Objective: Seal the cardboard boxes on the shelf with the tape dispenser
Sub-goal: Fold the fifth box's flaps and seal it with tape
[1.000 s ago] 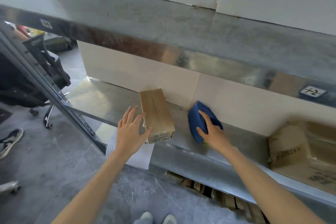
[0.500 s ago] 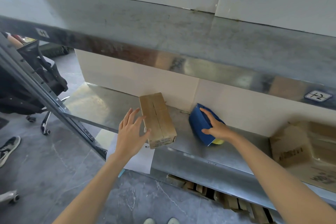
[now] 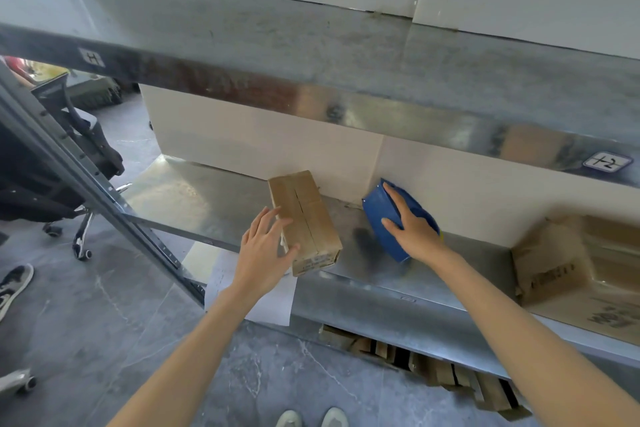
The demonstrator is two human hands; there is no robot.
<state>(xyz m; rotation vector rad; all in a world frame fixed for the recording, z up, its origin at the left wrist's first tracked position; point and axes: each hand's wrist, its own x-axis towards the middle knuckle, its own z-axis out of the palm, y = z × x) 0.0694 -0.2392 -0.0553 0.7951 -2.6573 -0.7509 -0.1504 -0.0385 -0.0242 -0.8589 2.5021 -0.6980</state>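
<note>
A small brown cardboard box (image 3: 308, 218) lies on the lower metal shelf (image 3: 450, 263), its flaps closed along a middle seam. My left hand (image 3: 263, 250) rests against the box's left side with straight fingers, the thumb at its front corner. To the right, by the white wall, is the blue tape dispenser (image 3: 379, 218). My right hand (image 3: 414, 230) holds it from above, index finger stretched along its top and thumb on its near side. The dispenser is tilted; the hand hides its far side.
An open, larger cardboard box (image 3: 550, 263) sits at the shelf's right end. An upper shelf (image 3: 311, 55) overhangs. A slanted metal upright (image 3: 86, 180) and an office chair (image 3: 52, 163) stand at left. White paper (image 3: 266, 302) hangs below the shelf edge; cardboard scraps (image 3: 433, 364) lie underneath.
My right hand has closed round the dispenser and tipped it up from lying flat. My left hand has slid slightly forward along the box's side. The box has stayed put.
</note>
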